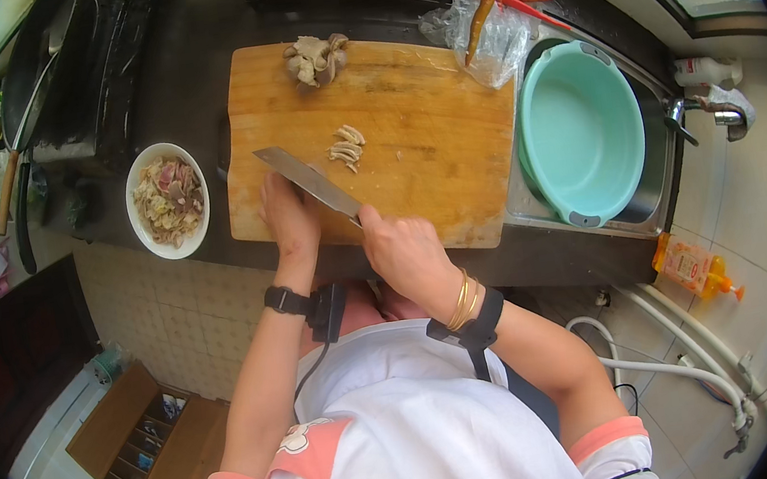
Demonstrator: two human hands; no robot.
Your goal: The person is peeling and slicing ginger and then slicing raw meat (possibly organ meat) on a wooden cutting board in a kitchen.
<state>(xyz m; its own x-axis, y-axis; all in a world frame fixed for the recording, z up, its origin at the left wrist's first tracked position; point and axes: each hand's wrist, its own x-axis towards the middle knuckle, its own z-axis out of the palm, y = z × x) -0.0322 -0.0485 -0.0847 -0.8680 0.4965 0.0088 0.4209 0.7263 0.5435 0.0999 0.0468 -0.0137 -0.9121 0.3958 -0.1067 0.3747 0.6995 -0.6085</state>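
My right hand [407,247] grips the handle of a kitchen knife [310,182], its blade slanting up and to the left above the wooden cutting board [430,155]. Behind the blade is my left hand [289,215], low on the board's left part; its fingertips are partly hidden, so whether it holds anything is unclear. Several pale cut strips of food [347,149] lie just beyond the blade. At the board's far edge sits a grey-brown, folded lump of food [316,59], possibly cooked meat. Left of the board stands a white bowl [131,198] of shredded food [170,201].
A turquoise plastic basin [583,136] rests in the sink [650,156] at right, by a faucet [681,117]. Wrinkled chili peppers [488,7] lie on a clear plastic bag [488,40]. Pan handles [9,192] jut out at left. An orange soap bottle [695,266] is at lower right.
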